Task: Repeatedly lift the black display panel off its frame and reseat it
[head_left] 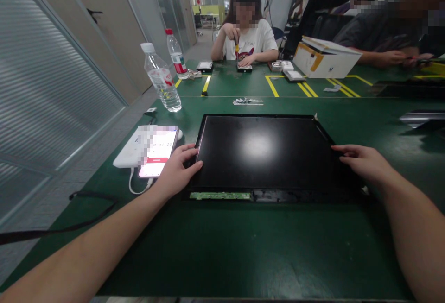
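Note:
A black flat display panel lies on the green table mat in front of me, with a thin green circuit strip along its near edge. My left hand grips the panel's left edge, fingers curled over it. My right hand rests on the panel's right edge with fingers stretched along it.
A lit phone on a white power bank lies left of the panel. Two water bottles stand behind. Across the table a person works with a screwdriver; a cardboard box sits at the back right.

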Available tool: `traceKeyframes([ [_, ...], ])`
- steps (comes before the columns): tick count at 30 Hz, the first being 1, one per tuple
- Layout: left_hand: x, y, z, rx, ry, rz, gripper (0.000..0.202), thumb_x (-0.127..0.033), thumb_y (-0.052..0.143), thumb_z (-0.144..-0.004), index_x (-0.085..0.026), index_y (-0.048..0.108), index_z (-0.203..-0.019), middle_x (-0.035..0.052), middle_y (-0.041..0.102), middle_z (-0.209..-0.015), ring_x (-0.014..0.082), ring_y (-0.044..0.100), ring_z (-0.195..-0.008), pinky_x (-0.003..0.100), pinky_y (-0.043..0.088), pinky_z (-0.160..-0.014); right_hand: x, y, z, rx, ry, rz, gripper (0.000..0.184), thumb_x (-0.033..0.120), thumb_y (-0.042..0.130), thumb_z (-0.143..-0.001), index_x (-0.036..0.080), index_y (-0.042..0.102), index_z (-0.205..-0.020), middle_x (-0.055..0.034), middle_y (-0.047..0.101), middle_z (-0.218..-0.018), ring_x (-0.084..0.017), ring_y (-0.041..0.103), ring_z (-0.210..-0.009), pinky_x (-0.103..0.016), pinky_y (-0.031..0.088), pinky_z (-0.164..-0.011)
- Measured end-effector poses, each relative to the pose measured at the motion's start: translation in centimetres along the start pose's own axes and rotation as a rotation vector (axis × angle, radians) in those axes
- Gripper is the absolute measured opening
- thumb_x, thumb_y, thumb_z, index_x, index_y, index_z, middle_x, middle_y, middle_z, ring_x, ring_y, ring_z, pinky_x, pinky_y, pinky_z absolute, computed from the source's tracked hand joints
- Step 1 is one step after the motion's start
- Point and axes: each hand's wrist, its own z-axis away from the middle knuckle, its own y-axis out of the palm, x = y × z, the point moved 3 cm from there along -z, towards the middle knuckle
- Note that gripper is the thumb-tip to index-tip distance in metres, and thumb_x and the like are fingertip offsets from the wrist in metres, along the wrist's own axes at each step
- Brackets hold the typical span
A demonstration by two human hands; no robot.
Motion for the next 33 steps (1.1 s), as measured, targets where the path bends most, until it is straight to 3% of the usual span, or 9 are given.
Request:
traceKeyframes([
  [8,-0.4,0.3,0.5,0.021,0.098,-0.093,0.026,-0.039,0.075,-0.082,-0.024,0.078,-0.104,0.0136,0.060,-0.148,0.0380,0.056,-0.142,0.059,0.039,-0.123,0.3,0.0,0.2,0.008,0.019,-0.016,0.050,0.016,0.062,-0.076,0.015,0.080,-0.123,-0.0061,0.075,-0.085,-0.019,0.064,-0.076,-0.029,0.047,-0.072],
  [13,-0.9,0.3,0.8,0.099,0.218,-0.296,0.036,-0.038,0.070,-0.086,-0.023,0.071,-0.119,0.0150,0.052,-0.155,0.0371,0.050,-0.147,0.061,0.040,-0.123,0.6,0.0,0.4,-0.009,0.038,0.001,0.049,0.015,0.063,-0.076,0.015,0.081,-0.122,-0.0059,0.076,-0.088,-0.018,0.065,-0.078,-0.029,0.047,-0.074],
  [21,-2.9,-2.3,0.2,0.079,0.369,-0.576,0.045,-0.039,0.064,-0.092,-0.020,0.065,-0.132,0.0162,0.064,-0.147,0.0379,0.057,-0.139,0.061,0.044,-0.120,0.3,-0.1,0.2,0.002,0.041,-0.025,0.048,0.015,0.064,-0.074,0.017,0.081,-0.119,-0.0054,0.077,-0.087,-0.019,0.066,-0.078,-0.029,0.048,-0.075],
  [25,-3.6,-2.9,0.6,0.254,0.346,-0.650,0.047,-0.051,0.068,-0.093,-0.022,0.069,-0.130,0.0134,0.070,-0.140,0.0368,0.064,-0.130,0.057,0.051,-0.113,0.7,-0.2,0.5,-0.007,0.057,-0.028,0.048,0.014,0.064,-0.073,0.017,0.081,-0.118,-0.0054,0.077,-0.086,-0.019,0.067,-0.077,-0.029,0.048,-0.074],
  [29,-3.6,-2.5,1.3,0.454,0.271,-0.676,0.055,-0.052,0.076,-0.087,-0.026,0.070,-0.135,0.0101,0.066,-0.149,0.0365,0.065,-0.131,0.054,0.055,-0.109,1.5,-0.2,1.1,-0.022,0.073,-0.012,0.049,0.012,0.064,-0.073,0.016,0.081,-0.119,-0.0059,0.077,-0.086,-0.019,0.067,-0.078,-0.028,0.049,-0.074],
  [33,-3.4,-2.3,1.4,0.497,0.250,-0.704,0.061,-0.048,0.078,-0.087,-0.028,0.067,-0.143,0.0095,0.057,-0.160,0.0371,0.060,-0.139,0.054,0.052,-0.113,1.7,-0.2,1.4,-0.035,0.088,-0.009,0.049,0.012,0.063,-0.073,0.017,0.081,-0.118,-0.0064,0.078,-0.088,-0.019,0.067,-0.076,-0.029,0.049,-0.073],
])
